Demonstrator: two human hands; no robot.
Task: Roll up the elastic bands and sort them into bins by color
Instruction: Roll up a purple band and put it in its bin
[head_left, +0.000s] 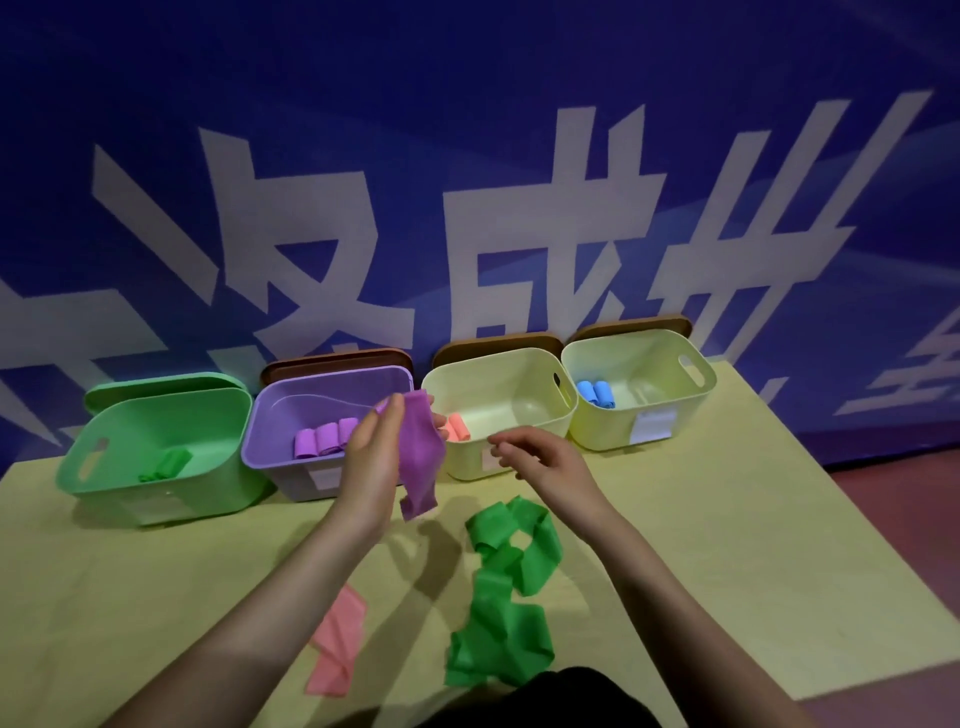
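Head camera view, looking down at a yellow bench (727, 519) set against a blue wall with large white characters (519, 234).

Four open bins line the bench's far edge. From left to right: a green bin (130, 483) holding a rolled green band (169, 465); a purple bin (270, 415) holding purple rolls (322, 439); a pale yellow bin (498, 384) holding a pink roll (458, 427); another pale yellow bin (644, 410) holding blue rolls (596, 393).

The left hand (371, 457) is raised in front of the purple bin, pinching the top of a loose purple band (421, 457) that hangs down above the bench. The right hand (540, 460) hovers just beside it, fingers loosely curled, holding nothing.

An unrolled green band (506, 597) lies crumpled on the bench toward the near edge. A loose pink band (337, 647) lies left of it, partly hidden by the left forearm.
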